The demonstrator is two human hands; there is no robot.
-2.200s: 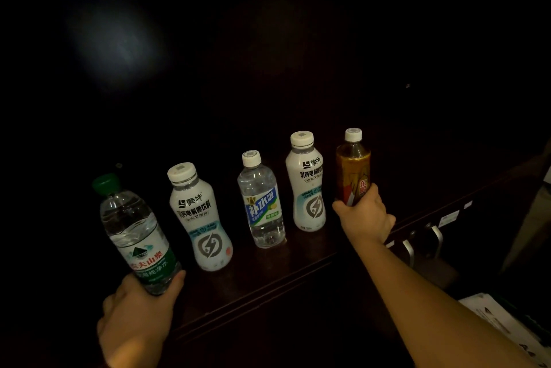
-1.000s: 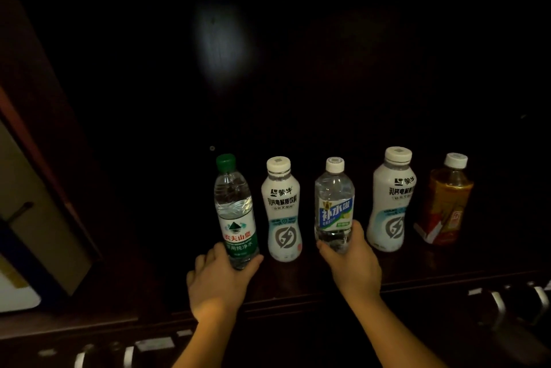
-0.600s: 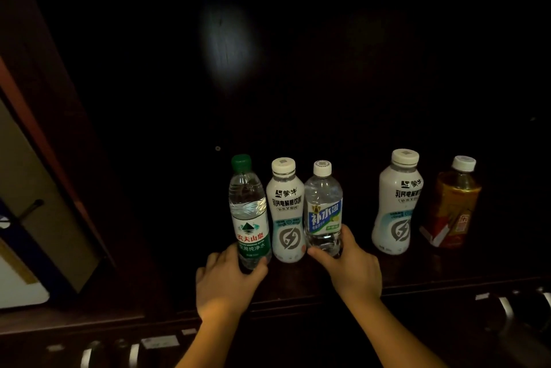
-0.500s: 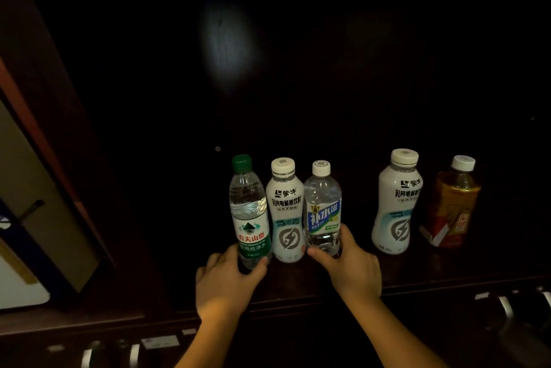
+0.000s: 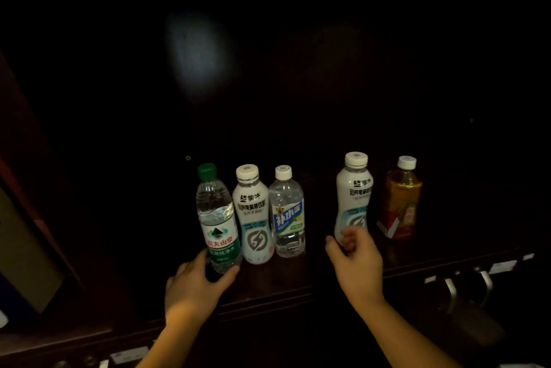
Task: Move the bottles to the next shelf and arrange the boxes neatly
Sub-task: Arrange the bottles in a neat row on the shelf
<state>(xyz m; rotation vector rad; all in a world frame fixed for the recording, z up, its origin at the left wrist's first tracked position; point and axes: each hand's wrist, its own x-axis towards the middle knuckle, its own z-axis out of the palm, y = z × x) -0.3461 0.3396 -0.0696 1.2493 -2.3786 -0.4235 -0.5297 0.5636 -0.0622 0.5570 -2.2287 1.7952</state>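
Here, five bottles stand straight up on a dark shelf (image 5: 268,281), caps pointing up. The left hand (image 5: 193,287) wraps its fingers around the bottom of the green-cap water bottle (image 5: 217,218). The right hand (image 5: 356,263) curls loosely at the white bottle (image 5: 354,197); whether it grips yet is unclear.

Five bottles stood upright across the frame's centre on a dark shelf (image 5: 268,278). The left hand (image 5: 193,287) cupped the green-capped water bottle (image 5: 217,218); the right hand (image 5: 356,263) reached, fingers parted, at the right white bottle (image 5: 354,197).
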